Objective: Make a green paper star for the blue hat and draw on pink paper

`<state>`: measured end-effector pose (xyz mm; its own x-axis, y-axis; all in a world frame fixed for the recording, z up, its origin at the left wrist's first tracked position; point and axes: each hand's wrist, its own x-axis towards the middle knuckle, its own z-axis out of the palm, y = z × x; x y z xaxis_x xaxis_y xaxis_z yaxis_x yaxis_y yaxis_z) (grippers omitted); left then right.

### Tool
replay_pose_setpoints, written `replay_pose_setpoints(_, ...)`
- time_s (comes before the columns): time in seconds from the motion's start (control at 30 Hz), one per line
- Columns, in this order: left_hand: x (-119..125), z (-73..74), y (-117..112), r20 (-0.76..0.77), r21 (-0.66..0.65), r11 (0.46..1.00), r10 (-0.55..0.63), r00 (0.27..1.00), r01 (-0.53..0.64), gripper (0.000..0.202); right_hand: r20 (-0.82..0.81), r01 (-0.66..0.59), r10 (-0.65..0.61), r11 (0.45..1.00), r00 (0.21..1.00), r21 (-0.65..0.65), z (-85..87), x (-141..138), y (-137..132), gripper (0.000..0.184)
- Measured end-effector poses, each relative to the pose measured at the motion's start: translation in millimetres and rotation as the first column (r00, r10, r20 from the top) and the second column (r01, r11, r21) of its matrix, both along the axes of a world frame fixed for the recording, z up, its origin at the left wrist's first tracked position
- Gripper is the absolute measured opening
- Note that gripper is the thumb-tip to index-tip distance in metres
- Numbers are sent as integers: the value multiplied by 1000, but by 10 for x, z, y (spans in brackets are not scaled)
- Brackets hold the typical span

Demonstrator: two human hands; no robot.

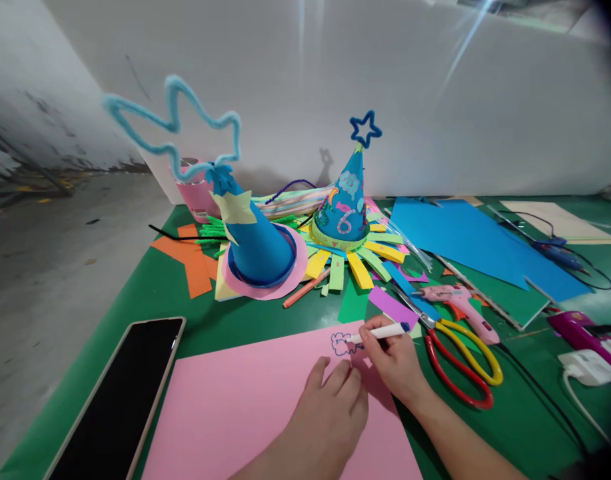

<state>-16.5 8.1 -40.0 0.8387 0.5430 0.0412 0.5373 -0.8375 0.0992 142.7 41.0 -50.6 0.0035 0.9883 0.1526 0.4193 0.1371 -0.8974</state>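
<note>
A pink paper sheet (245, 407) lies on the green table (150, 293) in front of me. My right hand (392, 363) is closed round a white marker (380, 332), its tip touching a small blue cloud-like drawing (340, 343) near the sheet's far edge. Flat on the pink sheet rests my left hand (330, 413), fingers stretched out just below the drawing.
Two blue party hats stand behind: one (258, 243) with a light-blue pipe-cleaner star, one (345, 213) on coloured paper strips. Red-and-yellow scissors (460, 363), a pink glue gun (455, 300), blue paper (480, 243), orange paper (190, 260) and a dark tablet (125, 393) lie around.
</note>
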Motion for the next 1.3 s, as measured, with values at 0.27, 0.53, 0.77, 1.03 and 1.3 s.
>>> replay_pose_setpoints(0.27, 6, -53, -5, 0, 12, 1000, -4, 1000, 4, 36, 8, 21, -21, 999, 1000, 26, 30, -13, -3, 11)
replay_pose_setpoints(0.53, 5, -79, -6, 56, 87, 996, 9, 998, -14, 34, 27, 23, -24, 999, 999, 32, 20, -8, -12, 12)
replay_pose_setpoints(0.77, 18, -168, -17, 84, 146, 988, 27, 996, -39, 30, 42, 40, -42, 998, 998, 37, -7, 7, -10, 13)
replay_pose_setpoints(1.03, 32, -238, -21, 220, 272, 957, 39, 975, -100, 23, 30, 37, -37, 999, 999, 10, -12, -3, -5, 15)
replay_pose_setpoints(1.3, 20, -249, -33, 129, 193, 979, 40, 991, -65, 26, 6, 44, -44, 999, 999, -21, 3, -4, -14, 16)
